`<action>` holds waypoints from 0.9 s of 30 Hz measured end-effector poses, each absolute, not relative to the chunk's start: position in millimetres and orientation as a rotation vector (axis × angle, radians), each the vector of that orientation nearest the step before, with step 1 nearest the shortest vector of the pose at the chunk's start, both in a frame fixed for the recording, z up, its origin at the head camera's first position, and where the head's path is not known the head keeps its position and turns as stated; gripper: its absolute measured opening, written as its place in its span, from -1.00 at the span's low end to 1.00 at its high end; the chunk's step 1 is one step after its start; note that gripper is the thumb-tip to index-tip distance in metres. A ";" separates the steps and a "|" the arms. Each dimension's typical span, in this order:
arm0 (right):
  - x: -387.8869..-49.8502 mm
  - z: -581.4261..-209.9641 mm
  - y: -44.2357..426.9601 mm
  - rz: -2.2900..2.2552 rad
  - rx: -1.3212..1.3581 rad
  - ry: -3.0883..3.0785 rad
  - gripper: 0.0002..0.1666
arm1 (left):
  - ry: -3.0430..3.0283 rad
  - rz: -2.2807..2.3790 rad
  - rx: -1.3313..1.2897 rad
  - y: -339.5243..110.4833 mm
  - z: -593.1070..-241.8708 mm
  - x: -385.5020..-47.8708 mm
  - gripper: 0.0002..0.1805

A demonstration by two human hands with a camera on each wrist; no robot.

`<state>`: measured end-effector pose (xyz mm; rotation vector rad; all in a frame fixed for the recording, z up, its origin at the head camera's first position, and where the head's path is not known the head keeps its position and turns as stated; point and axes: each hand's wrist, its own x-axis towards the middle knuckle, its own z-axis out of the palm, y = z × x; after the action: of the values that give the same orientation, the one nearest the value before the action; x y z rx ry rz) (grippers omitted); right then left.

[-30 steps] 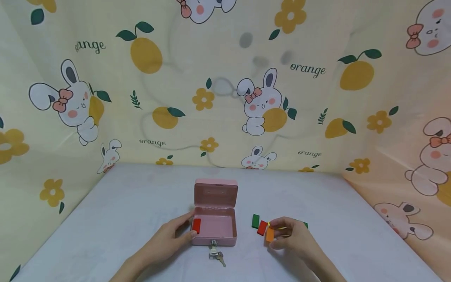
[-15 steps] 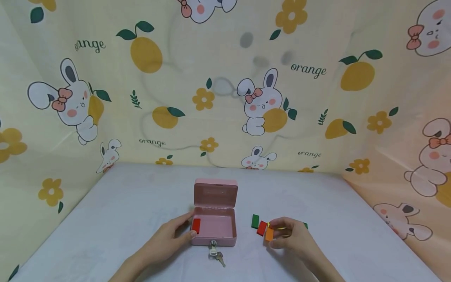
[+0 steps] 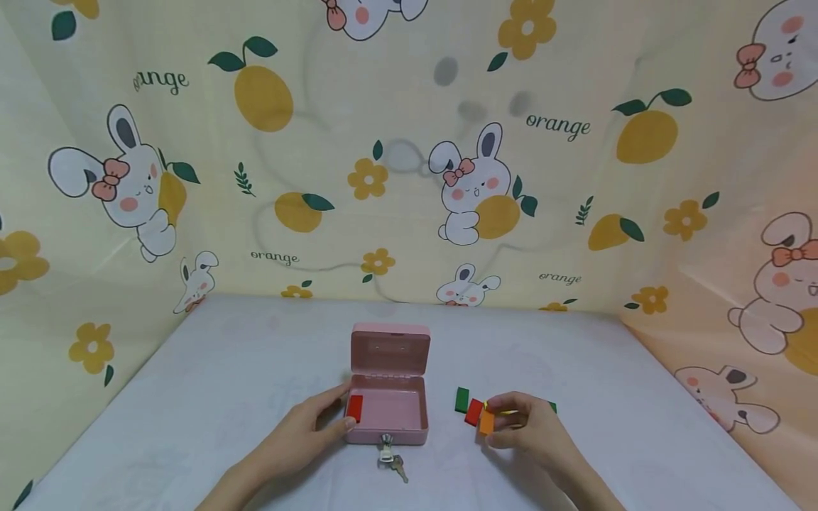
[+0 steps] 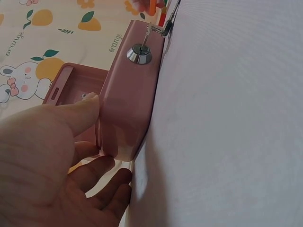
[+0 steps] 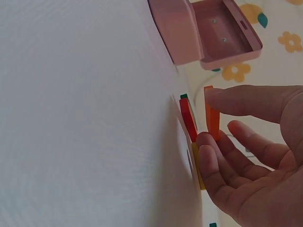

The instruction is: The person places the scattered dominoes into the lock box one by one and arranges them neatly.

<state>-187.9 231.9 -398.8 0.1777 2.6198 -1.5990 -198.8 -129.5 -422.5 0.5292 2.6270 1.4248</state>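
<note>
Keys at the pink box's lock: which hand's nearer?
Left. The left hand holds the left side of the pink box, a little left of the keys; the right hand is farther off to their right, pinching an orange block.

Booth-like setting: a cream curtain printed with rabbits and oranges is enclosing a white counter on three sides, leaving the room type indeterminable.

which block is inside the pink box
The red block at the left end of the pink box. The second red block lies on the table with a green block and a yellow block; the right hand holds the orange block.
</note>
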 end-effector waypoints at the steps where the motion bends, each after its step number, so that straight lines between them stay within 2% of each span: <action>1: -188.3 -399.0 231.7 -1.600 0.179 2.620 -0.41 | 2.626 1.427 0.528 -129.5 -422.4 -198.6 -0.24; 27: -187.3 -400.9 229.9 -1.640 0.156 2.579 -0.41 | 2.635 1.407 0.502 -126.8 -422.5 -199.3 -0.25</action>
<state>-187.3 229.9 -400.9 0.1563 2.5793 -1.6399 -199.3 -126.8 -422.5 0.5020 2.6347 1.4067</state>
